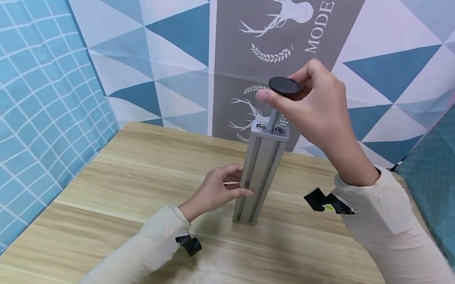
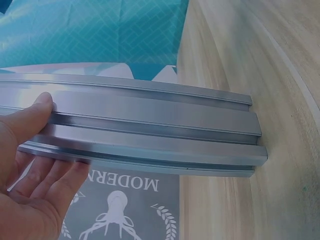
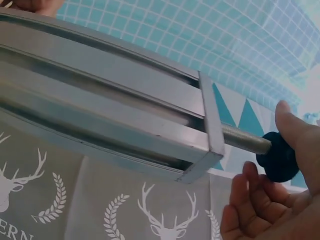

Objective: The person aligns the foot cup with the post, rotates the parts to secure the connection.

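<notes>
An aluminium profile (image 1: 254,180) with grooved sides stands upright on the wooden table. A metal end plate (image 1: 270,131) with two visible screws caps its top, and a rod (image 3: 245,139) rises from that plate. At the rod's upper end is a levelling foot (image 1: 284,86) with a round black disc. My right hand (image 1: 321,106) holds the disc's rim between thumb and fingers. Lower down, my left hand (image 1: 221,187) grips the profile from its left side. In the left wrist view the left thumb (image 2: 35,117) lies across one face, with the fingers under the opposite edge.
The wooden table (image 1: 138,183) spreads around the profile's base. Behind stands a wall sheet with triangles and a grey deer panel (image 1: 239,56). Blue tiled sheets (image 1: 16,59) close off the left side, with a teal one on the right. Each wrist carries a small black mount.
</notes>
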Motion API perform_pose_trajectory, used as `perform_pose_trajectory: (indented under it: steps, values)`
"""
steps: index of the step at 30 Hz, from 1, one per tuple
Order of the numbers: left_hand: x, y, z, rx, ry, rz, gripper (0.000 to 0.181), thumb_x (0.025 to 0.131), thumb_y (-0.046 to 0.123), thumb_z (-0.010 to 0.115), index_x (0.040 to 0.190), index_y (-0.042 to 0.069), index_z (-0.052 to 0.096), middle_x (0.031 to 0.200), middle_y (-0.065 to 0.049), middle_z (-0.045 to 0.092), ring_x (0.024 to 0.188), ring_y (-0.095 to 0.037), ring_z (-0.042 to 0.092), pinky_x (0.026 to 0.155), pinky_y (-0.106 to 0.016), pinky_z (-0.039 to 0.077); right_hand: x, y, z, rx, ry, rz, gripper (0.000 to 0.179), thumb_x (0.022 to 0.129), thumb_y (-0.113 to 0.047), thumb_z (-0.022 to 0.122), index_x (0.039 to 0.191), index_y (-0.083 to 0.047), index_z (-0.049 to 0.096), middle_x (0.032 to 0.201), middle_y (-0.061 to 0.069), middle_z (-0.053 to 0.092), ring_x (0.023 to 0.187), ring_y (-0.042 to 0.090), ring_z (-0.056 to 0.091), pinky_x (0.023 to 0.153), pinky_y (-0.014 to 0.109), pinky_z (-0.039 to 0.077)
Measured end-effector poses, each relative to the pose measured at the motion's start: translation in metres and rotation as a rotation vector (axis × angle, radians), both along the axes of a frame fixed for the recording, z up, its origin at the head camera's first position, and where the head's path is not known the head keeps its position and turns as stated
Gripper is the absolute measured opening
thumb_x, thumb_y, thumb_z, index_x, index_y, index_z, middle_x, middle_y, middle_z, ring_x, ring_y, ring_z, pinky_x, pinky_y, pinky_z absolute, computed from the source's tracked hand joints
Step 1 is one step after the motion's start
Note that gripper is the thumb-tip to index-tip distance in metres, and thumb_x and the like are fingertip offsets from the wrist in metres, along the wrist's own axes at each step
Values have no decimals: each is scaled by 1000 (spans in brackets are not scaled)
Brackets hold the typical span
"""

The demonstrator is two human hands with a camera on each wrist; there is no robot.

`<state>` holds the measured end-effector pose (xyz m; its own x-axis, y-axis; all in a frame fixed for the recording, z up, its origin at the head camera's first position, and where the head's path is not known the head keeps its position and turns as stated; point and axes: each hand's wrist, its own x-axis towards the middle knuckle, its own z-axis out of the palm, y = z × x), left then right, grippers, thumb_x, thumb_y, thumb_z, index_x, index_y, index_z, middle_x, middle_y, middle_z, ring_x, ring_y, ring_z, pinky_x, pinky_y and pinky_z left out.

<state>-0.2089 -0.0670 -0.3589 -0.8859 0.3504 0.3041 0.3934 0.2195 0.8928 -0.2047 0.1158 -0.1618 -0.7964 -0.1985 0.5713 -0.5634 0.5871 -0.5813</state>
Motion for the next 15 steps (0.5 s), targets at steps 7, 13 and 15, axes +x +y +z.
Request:
perform_pose_trajectory:
  steps: [7, 13, 15]
  values:
    - [14, -1, 20, -28, 17, 8, 32, 78, -1, 76, 107, -5, 62, 104, -21, 67, 99, -34, 67, 83, -32, 53, -1, 14, 15, 95, -112, 155, 54, 84, -30, 75, 130, -9, 58, 116, 10, 65, 102, 19, 64, 81, 18, 45]
    - [15, -1, 21, -29, 17, 8, 33, 78, 0, 76, 107, -5, 62, 104, -21, 67, 100, -34, 66, 83, -29, 52, -5, 28, 30, 124, -207, 348, 42, 93, -25, 64, 132, -11, 59, 126, 7, 63, 109, 13, 62, 93, 22, 45]
    - [14, -1, 21, -30, 18, 7, 33, 78, 0, 76, 107, -5, 62, 104, -22, 67, 100, -34, 66, 84, -30, 52, -6, 29, 31, 109, -234, 359, 40, 93, -25, 64, 130, -10, 60, 119, 6, 66, 104, 12, 63, 91, 21, 45]
